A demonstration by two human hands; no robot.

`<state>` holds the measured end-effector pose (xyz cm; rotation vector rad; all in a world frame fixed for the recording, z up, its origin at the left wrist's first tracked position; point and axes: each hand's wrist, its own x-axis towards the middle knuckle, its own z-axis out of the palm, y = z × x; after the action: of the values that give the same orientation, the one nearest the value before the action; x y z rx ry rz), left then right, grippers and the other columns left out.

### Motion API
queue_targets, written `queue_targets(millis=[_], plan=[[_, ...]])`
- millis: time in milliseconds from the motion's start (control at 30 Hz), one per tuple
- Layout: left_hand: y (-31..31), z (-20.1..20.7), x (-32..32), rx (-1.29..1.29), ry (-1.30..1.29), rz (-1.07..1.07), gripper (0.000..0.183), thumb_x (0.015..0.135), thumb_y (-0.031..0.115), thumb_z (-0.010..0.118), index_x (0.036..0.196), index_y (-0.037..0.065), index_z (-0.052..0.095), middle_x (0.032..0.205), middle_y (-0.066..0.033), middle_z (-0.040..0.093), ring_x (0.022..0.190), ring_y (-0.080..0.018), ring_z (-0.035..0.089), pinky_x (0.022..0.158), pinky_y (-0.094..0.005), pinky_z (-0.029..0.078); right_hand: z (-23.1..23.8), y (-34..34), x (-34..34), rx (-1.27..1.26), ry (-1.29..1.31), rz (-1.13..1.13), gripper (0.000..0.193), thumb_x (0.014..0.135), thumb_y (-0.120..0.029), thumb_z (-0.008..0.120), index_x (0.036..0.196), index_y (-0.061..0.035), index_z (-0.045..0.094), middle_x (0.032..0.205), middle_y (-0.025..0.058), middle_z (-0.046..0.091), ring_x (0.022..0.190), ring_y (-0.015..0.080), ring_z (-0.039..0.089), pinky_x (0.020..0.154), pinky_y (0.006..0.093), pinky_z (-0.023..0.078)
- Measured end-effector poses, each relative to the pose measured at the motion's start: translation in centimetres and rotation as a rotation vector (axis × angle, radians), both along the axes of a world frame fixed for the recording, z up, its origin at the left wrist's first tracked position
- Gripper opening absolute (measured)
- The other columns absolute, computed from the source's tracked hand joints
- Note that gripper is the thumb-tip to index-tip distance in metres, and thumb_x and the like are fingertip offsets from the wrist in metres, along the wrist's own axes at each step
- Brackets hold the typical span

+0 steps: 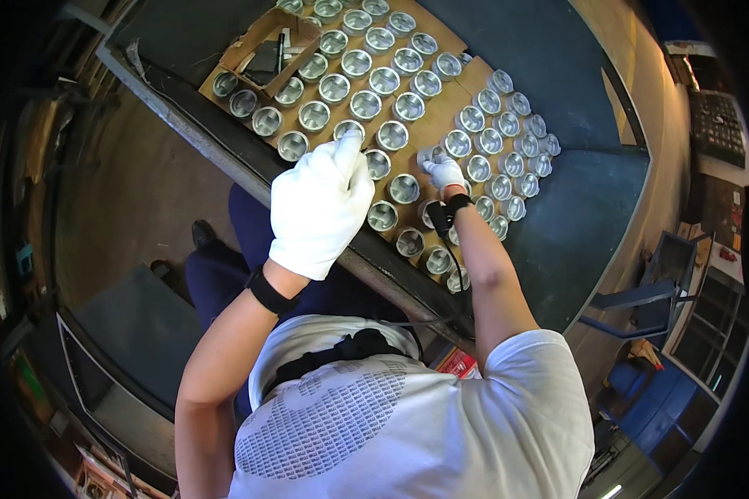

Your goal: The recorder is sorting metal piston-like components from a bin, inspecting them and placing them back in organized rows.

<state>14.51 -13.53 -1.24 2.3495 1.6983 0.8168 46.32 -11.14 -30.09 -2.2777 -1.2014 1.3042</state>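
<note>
Rows of shiny silver pistons (365, 105), round and cup-like with their hollow sides up, stand on brown cardboard (431, 112) on a dark table. My left hand (320, 208), in a white glove, is raised at the table's near edge with its fingers curled together. Its fingertips overlap a piston (349, 130) in the picture; whatever they pinch, if anything, is hidden. Farther right, my right hand (444, 175), gloved too, has its fingers closed on another piston (431, 155), between the spaced rows and a tighter cluster of pistons (508, 150).
An open cardboard box (266, 54) with a black pen (280, 50) inside stands at the table's far left. The dark table top (587, 200) reaches to the right. A raised metal edge (200, 137) runs along the near side. A blue metal frame (641, 295) stands beyond at right.
</note>
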Motion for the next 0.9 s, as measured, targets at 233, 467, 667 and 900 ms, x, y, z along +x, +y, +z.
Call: queue_targets(millis=[233, 467, 667, 900], plan=[[-0.1, -0.3, -0.6, 0.040, -0.005, 0.018, 0.031, 0.084, 0.012, 0.072, 0.115, 0.010, 0.070, 0.087, -0.0074, 0.067, 0.070, -0.0264, 0.066, 0.062, -0.0384, 0.054, 9.9, 1.0, -1.7, 0.068, 0.948, -0.196, 0.033, 0.102, -0.034, 0.061, 0.123, -0.0089, 0.065, 0.094, -0.0012, 0.064, 0.063, 0.0096, 0.050, 0.058, 0.0242, 0.041], [-0.2, -0.4, -0.4, 0.118, -0.015, 0.017, 0.023, 0.086, 0.017, 0.071, 0.109, 0.011, 0.072, 0.074, -0.0074, 0.062, 0.063, -0.0269, 0.065, 0.058, -0.0393, 0.053, 16.6, 2.1, -3.1, 0.049, 1.147, -0.278, 0.021, 0.102, -0.030, 0.057, 0.107, -0.0121, 0.068, 0.072, -0.0014, 0.058, 0.055, 0.0102, 0.044, 0.049, 0.0254, 0.035], [-0.2, -0.8, -0.8, 0.010, -0.051, -0.011, 0.019, 0.092, 0.027, 0.060, 0.098, 0.010, 0.067, 0.083, -0.0134, 0.068, 0.071, -0.0314, 0.068, 0.064, -0.0438, 0.054, 22.3, 1.4, -4.5, 0.068, 1.163, -0.275, 0.016, 0.102, -0.025, 0.055, 0.093, -0.0149, 0.063, 0.066, -0.0042, 0.051, 0.050, 0.0082, 0.040, 0.049, 0.0245, 0.035], [2.2, -2.4, -1.1, -0.476, -0.771, -0.073, 0.035, 0.100, 0.033, 0.053, 0.116, 0.006, 0.070, 0.105, -0.0166, 0.072, 0.084, -0.0286, 0.071, 0.075, -0.0395, 0.056, 27.2, 0.0, -6.5, 0.135, 1.086, -0.243, 0.016, 0.102, -0.025, 0.054, 0.098, -0.0122, 0.064, 0.068, -0.0030, 0.051, 0.055, 0.0090, 0.042, 0.051, 0.0249, 0.035]])
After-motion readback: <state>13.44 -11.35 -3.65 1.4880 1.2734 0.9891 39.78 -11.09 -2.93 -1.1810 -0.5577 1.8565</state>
